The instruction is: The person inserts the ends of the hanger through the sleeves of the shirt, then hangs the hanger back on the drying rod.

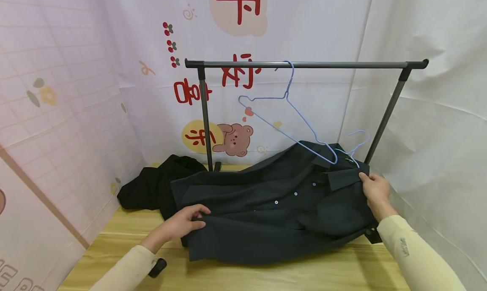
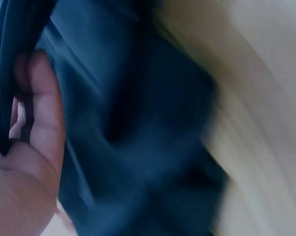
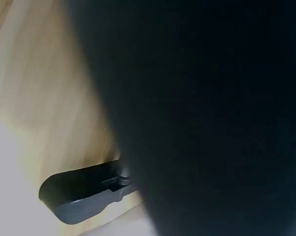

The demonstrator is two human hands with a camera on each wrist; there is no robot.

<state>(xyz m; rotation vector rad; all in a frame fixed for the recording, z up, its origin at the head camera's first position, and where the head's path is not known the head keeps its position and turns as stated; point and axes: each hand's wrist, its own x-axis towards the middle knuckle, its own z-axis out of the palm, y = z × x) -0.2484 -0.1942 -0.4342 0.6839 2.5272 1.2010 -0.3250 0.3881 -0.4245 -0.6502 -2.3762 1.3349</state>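
A black long-bodied cloth shirt point(image 1: 274, 223) with pale round buttons point(image 1: 295, 194) stretches across the centre and lower right of the head view, its collar to the right. At the lower left of the frame the left hand point(image 1: 180, 224) pinches its hem between thumb and fingers. At centre right, the right hand point(image 1: 376, 193) grips the cloth beside the collar, thumb on top. A light-blue wire hanger point(image 1: 352, 153) sits at the collar, its hook free above and its lower part hidden in the neck.

A second, larger blue wire hanger point(image 1: 287, 96) hangs from a grey metal clothes rack point(image 1: 342, 65) at upper centre; its lower right corner crosses in front of the collar. The shirt hides much of the rack's lower part. In the right wrist view, blurred dark cloth fills most of the frame, with a black plastic foot point(image 3: 84, 194) at lower left. A heap of black fabric point(image 1: 142, 191) lies at left on the yellowish wood-grain table point(image 1: 304, 278). Behind hangs a white printed curtain point(image 1: 316, 25).
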